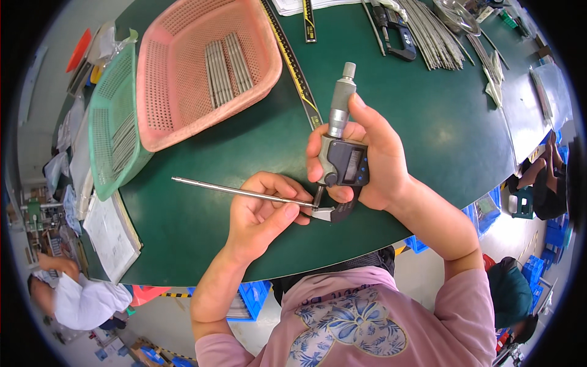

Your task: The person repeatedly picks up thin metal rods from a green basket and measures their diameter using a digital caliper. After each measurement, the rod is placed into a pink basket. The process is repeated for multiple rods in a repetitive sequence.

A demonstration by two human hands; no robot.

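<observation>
My left hand [260, 211] is closed on a thin metal rod [229, 189], which slants out to the left past the fingers. The rod's right end sits at the jaws of a digital micrometer [346, 161]; whether both faces touch it is too small to tell. My right hand [380, 153] is wrapped round the micrometer, its thumb on the grey thimble and the small screen facing up. Beyond the hands, a pink perforated basket [160, 92] holds two groups of similar rods [220, 73].
A green basket [101, 137] with more rods stands at the left, above a paper pad [110, 235]. A steel ruler [296, 67] lies beside the pink basket. At the far right are a second micrometer [400, 40] and a fan of rods [431, 37]. Other people sit beyond the table's sides.
</observation>
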